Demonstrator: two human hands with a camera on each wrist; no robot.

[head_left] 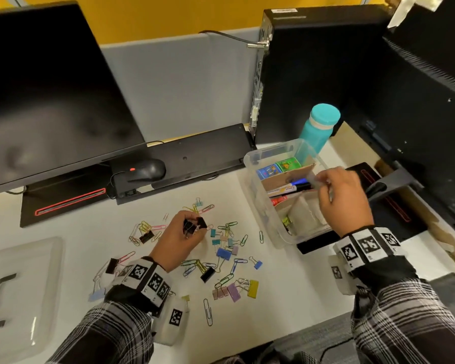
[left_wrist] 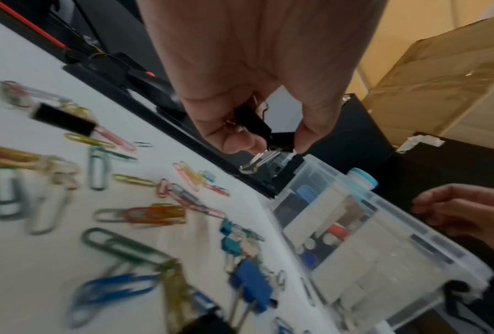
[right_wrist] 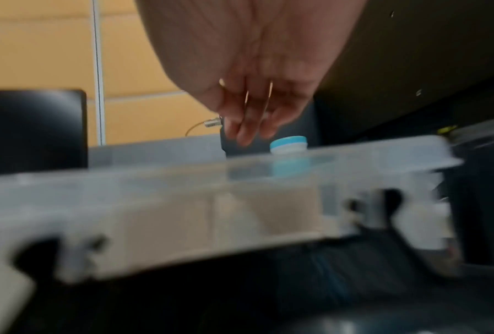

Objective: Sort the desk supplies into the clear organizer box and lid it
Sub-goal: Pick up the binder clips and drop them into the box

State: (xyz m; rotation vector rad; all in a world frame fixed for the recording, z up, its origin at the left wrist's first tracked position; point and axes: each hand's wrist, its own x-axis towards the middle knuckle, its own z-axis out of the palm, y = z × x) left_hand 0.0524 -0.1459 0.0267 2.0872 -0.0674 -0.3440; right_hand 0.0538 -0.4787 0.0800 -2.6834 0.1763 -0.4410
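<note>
The left hand [head_left: 180, 239] pinches black binder clips [head_left: 195, 225] above the pile of paper clips [head_left: 216, 248] on the white desk [head_left: 71, 240]. The right hand [head_left: 344, 198] hovers over the clear box [head_left: 263, 206] with fingers curled; it seems to hold thin paper clips, but the wrist view is blurred. Inside the box, cardboard dividers [head_left: 286, 177] separate markers [head_left: 286, 190], whose print is too small to read, and small colourful packs [head_left: 279, 168]. The lid [head_left: 21, 292] lies at the desk's left edge, well apart. Behind the box stand a teal bottle [head_left: 319, 126] and a black computer case [head_left: 313, 74]; a mouse [head_left: 147, 170] rests beside the monitor [head_left: 45, 93].
</note>
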